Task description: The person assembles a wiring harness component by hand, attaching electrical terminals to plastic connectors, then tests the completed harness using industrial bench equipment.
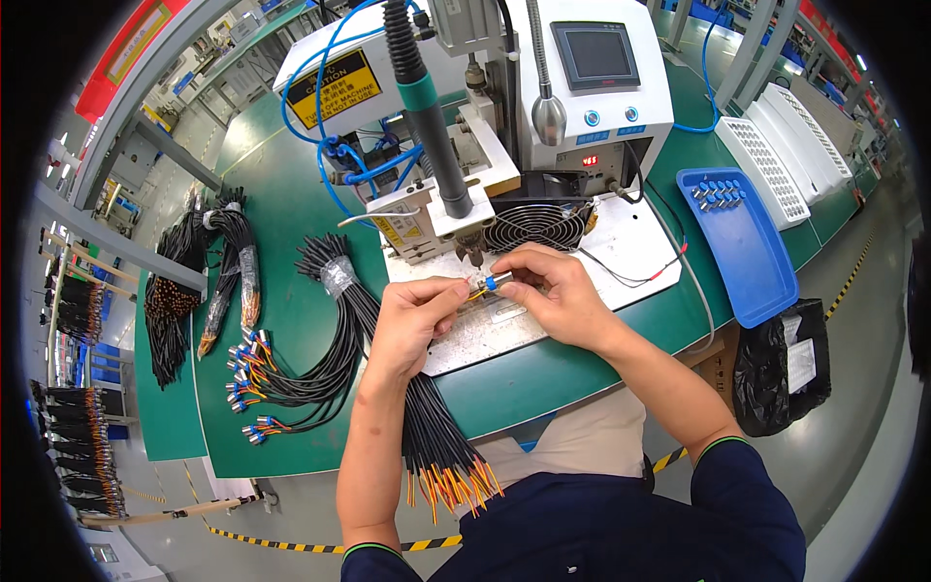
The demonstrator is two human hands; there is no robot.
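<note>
Under the soldering machine's tip point(472, 254), my two hands meet over the white work plate. My right hand point(561, 296) pinches a small blue and silver round connector point(497, 281) between thumb and fingers. Closed beside it, my left hand point(419, 312) grips thin yellow-orange wire ends point(476, 294) at the connector's left side. Whether the wires touch the connector's pins is too small to tell. A bundle of black cables point(432, 427) with bare orange and yellow ends hangs over the table edge below my left wrist. Cables with connectors fitted point(254, 373) lie to the left.
A cooling fan point(531, 225) stands just behind my hands. To the right are a blue tray point(742, 257) with several connectors, white perforated racks point(766, 170) and a black-lined bin point(782, 369). More cable bundles point(175, 310) lie at the far left of the green table point(504, 393).
</note>
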